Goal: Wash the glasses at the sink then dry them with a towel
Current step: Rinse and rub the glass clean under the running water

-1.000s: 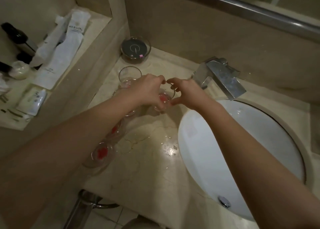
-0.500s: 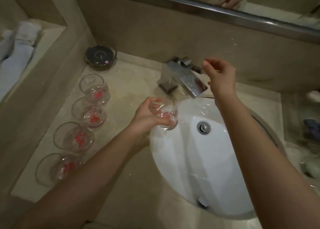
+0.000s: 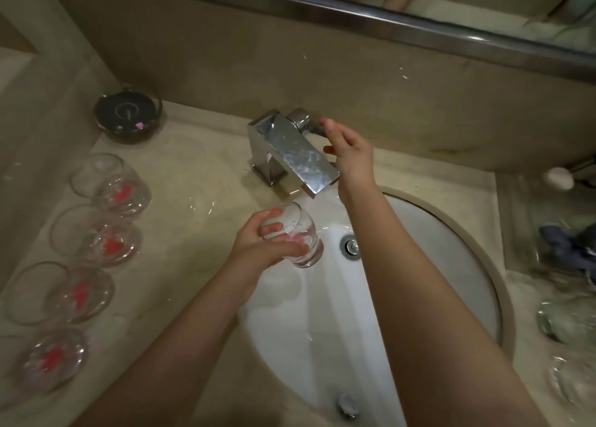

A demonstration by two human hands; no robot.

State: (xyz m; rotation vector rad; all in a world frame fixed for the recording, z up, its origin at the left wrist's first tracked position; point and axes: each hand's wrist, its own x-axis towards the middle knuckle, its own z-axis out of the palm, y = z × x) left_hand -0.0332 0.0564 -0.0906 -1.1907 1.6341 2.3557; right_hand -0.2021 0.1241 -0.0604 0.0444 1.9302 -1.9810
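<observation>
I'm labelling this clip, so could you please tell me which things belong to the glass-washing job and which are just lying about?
Job: held glass in left hand; right hand at tap; basin; four glasses waiting on counter.

Lying about: dark dish; blue cloth.

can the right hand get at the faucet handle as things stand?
Probably yes. The right hand is already beside the faucet, fingertips at the handle behind the spout, nothing between them. The left hand holds a glass lower over the sink basin, clear of that path.
</observation>
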